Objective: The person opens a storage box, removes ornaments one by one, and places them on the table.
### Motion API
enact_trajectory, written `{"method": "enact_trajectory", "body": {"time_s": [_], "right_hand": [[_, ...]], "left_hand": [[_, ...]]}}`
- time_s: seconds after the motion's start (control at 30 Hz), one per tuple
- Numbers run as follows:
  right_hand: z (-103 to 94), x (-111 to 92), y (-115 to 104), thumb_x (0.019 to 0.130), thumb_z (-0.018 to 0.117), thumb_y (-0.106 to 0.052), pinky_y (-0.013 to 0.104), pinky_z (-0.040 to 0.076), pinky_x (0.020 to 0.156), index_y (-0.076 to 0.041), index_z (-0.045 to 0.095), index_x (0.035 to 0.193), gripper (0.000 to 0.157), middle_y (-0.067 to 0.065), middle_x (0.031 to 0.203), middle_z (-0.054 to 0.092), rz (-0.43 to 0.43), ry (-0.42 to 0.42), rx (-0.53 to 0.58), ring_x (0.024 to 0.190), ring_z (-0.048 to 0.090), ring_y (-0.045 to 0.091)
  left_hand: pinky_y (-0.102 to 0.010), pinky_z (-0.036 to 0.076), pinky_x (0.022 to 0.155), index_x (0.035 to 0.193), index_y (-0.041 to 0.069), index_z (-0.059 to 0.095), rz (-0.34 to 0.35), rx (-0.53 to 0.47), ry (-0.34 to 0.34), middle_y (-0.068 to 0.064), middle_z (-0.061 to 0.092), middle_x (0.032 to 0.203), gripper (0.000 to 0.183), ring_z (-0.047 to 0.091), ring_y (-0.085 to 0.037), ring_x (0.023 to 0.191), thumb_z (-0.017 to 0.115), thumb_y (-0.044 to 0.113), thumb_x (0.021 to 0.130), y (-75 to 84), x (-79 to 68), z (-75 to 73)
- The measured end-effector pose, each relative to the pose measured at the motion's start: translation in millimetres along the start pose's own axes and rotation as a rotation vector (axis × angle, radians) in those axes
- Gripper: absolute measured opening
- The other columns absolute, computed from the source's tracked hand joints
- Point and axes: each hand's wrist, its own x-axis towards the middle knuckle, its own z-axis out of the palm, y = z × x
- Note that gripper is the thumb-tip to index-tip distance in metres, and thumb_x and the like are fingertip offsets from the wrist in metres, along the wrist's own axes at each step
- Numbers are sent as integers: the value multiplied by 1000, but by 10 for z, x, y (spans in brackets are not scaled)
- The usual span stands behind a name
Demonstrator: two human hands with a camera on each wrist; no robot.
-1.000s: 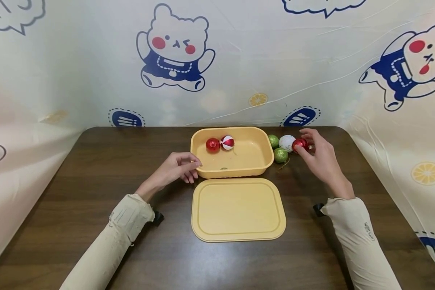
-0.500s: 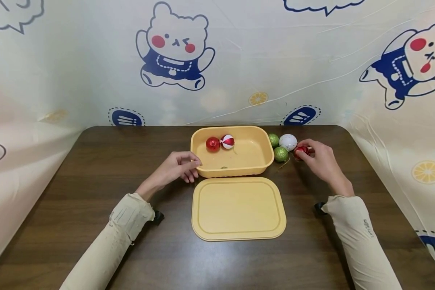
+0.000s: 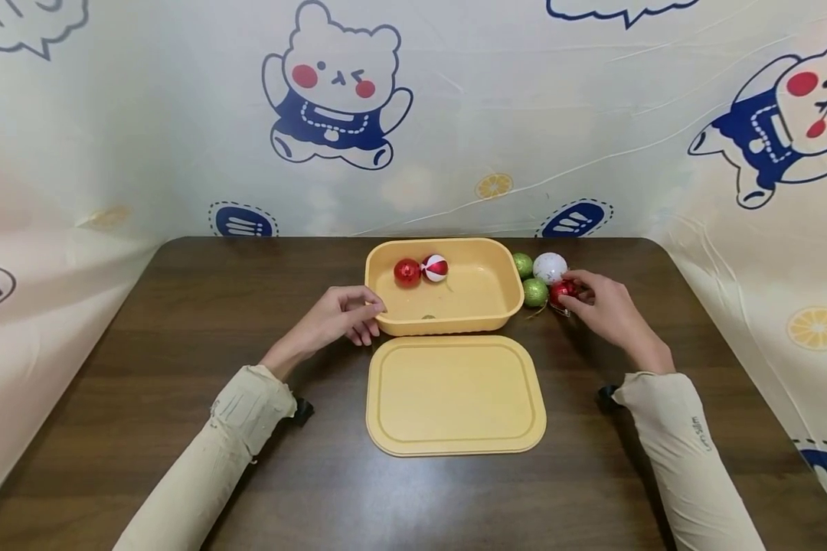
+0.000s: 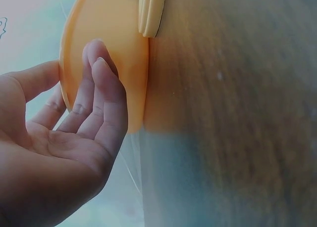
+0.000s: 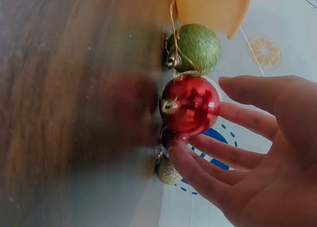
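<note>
My right hand (image 3: 609, 306) is around a shiny red Christmas ball (image 3: 561, 294) on the table. In the right wrist view its fingers are spread and fairly straight, with the thumb tip just off the red ball (image 5: 190, 106). A white ball (image 3: 550, 268) and two green glitter balls (image 3: 534, 292) sit beside it. My left hand (image 3: 338, 315) lightly pinches the left rim of a yellow box (image 3: 448, 327), thumb at the rim and other fingers along the outer wall (image 4: 131, 83). Inside the box lie a red ball (image 3: 407, 272) and a red-and-white striped ball (image 3: 435, 268).
A flat yellow lid (image 3: 456, 394) lies on the dark wooden table (image 3: 248, 283) in front of the box. A small dark red ball (image 5: 174, 138) and a gold glitter ball (image 5: 168, 170) show near my right fingers. Behind the table hangs a printed cloth (image 3: 448, 153).
My right hand has lowered the red ball and brought it leftward, against the white and green balls; its fingers have loosened. My left hand has stayed at the box rim.
</note>
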Motion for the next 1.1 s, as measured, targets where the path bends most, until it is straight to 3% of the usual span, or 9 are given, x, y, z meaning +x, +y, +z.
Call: {"method": "enact_trajectory", "body": {"time_s": [0.17,0.57,0.8,1.1], "right_hand": [[-9,-4,7,92,71,-11,57,54,88,3,56,132,45,29,122,61,9,-32,12,100,65,41],[-6,-13,-8,91,70,-6,56,54,87,4,58,129,41,28,114,64,-7,-18,15,98,66,41],[-16,-6,-48,92,71,-8,58,53,87,3,60,127,38,29,115,65,-51,19,0,95,67,41],[-89,-29,-133,93,69,-10,61,46,94,3,61,126,36,27,122,61,-75,97,-52,108,58,43]], "left_hand": [[-39,59,58,110,-1,64,4,11,-6,-23,69,82,25,66,-28,63,63,23,100,5,0,3],[-37,59,57,110,-2,64,10,-13,-6,-24,68,81,26,66,-27,61,63,22,100,-12,8,7],[-38,58,56,112,-8,62,-2,-18,-5,-24,68,80,31,65,-27,61,63,21,100,-11,-18,0],[-39,59,57,112,-7,62,5,-17,-9,-25,68,82,30,66,-27,62,63,21,100,5,-6,10]]}}
